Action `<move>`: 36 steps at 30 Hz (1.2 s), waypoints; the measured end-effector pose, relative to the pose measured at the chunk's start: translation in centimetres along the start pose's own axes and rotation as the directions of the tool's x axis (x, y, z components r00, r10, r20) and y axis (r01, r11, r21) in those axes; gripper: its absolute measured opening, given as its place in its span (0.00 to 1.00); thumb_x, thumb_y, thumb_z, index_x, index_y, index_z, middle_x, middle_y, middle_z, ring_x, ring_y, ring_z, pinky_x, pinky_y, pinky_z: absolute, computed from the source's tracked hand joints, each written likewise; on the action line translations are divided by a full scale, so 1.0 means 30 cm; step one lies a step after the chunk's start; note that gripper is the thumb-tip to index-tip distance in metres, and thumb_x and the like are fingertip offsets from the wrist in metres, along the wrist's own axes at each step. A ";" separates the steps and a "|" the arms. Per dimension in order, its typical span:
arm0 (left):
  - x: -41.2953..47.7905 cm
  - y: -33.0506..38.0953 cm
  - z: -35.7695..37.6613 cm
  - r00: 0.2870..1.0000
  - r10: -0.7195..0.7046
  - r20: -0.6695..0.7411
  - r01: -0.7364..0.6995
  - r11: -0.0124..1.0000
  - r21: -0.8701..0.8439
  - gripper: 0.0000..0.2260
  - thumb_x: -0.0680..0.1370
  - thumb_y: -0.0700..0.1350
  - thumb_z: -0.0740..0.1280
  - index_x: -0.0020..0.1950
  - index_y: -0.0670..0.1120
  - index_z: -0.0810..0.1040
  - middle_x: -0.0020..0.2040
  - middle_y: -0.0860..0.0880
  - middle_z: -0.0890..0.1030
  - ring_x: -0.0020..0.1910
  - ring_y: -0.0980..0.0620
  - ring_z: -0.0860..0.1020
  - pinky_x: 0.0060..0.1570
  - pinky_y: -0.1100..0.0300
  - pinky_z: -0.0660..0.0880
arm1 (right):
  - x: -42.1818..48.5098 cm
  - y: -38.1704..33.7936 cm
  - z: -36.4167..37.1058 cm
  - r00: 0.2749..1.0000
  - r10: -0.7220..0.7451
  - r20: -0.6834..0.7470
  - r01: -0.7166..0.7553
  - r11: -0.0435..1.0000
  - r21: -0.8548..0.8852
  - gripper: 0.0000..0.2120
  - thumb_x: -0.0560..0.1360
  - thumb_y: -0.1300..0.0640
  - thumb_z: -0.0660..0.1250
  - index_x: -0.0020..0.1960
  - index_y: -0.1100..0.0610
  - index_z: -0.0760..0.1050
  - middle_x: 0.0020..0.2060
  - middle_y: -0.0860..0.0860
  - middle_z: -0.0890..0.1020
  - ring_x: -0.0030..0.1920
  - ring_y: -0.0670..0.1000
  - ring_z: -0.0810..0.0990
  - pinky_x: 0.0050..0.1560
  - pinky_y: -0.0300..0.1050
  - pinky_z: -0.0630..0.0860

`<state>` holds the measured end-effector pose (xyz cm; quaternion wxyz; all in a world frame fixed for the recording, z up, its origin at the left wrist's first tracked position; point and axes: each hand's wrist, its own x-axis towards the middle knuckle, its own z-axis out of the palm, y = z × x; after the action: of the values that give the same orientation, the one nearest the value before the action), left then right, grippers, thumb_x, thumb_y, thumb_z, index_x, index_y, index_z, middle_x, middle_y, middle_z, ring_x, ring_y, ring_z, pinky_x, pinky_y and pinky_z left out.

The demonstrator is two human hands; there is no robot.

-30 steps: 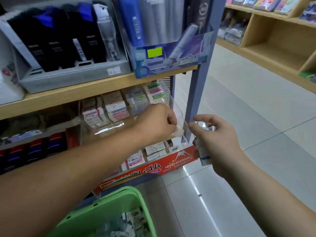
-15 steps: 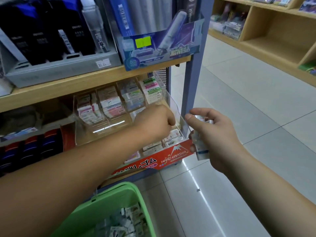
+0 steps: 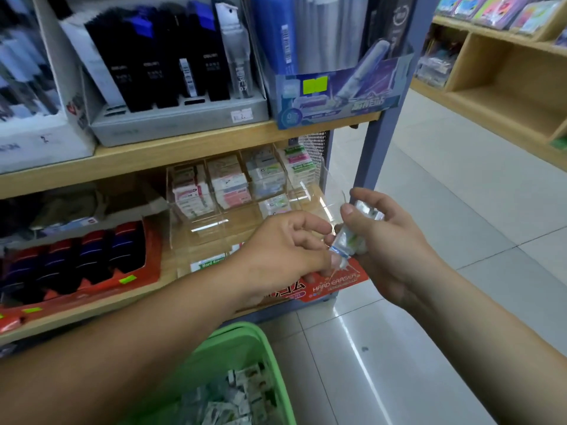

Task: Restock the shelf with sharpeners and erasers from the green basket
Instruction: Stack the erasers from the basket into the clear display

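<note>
Holding a short stack of wrapped packets (image 3: 346,240), the right hand (image 3: 395,253) grips it with the thumb on the top end and the fingers curled round the far side. The stack is tilted, top toward 1 o'clock, and is in the air just right of frame centre, in front of the shelf (image 3: 153,154).

The left hand (image 3: 285,250) is at 9 o'clock of the stack. Its curled fingertips touch the stack's lower end; cannot tell whether they pinch it.

A clear organiser (image 3: 196,237) is at 11 o'clock of the hands, with boxed erasers (image 3: 227,185) stacked in its rear compartments. A red eraser box (image 3: 334,285) is directly below the hands.

The green basket (image 3: 245,335) is at 6 o'clock of the frame, with more packets (image 3: 233,400) inside.
</note>
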<state>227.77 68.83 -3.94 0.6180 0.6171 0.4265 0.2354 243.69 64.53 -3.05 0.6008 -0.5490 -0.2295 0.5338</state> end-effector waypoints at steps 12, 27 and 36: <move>-0.067 0.011 -0.192 0.987 -0.092 -0.129 0.082 0.993 -0.082 0.09 0.79 0.35 0.72 0.58 0.41 0.83 0.51 0.36 0.84 0.45 0.45 0.87 0.44 0.58 0.84 | 0.004 0.014 0.039 0.999 -0.046 0.027 0.051 0.965 -0.256 0.12 0.80 0.61 0.72 0.60 0.49 0.80 0.51 0.54 0.84 0.44 0.59 0.88 0.44 0.62 0.87; -0.112 -0.006 -0.235 0.963 0.092 -0.252 -0.100 0.995 -0.022 0.18 0.67 0.27 0.79 0.53 0.40 0.79 0.48 0.43 0.87 0.50 0.48 0.87 0.49 0.53 0.85 | 0.002 0.039 0.082 0.969 0.054 0.242 0.002 0.975 -0.224 0.08 0.77 0.63 0.75 0.56 0.57 0.82 0.42 0.55 0.87 0.33 0.55 0.84 0.30 0.45 0.79; -0.099 0.009 -0.293 0.962 0.139 -0.233 -0.089 0.973 0.214 0.12 0.75 0.36 0.76 0.55 0.48 0.83 0.47 0.49 0.86 0.44 0.54 0.85 0.39 0.65 0.80 | 0.006 0.046 0.092 0.981 0.014 0.192 0.036 0.966 -0.257 0.07 0.76 0.60 0.76 0.54 0.55 0.83 0.52 0.53 0.87 0.41 0.56 0.88 0.35 0.49 0.82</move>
<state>219.08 71.40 -1.88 0.4800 0.6659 0.4853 0.3012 240.82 65.60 -3.55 0.5019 -0.5673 -0.3572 0.5466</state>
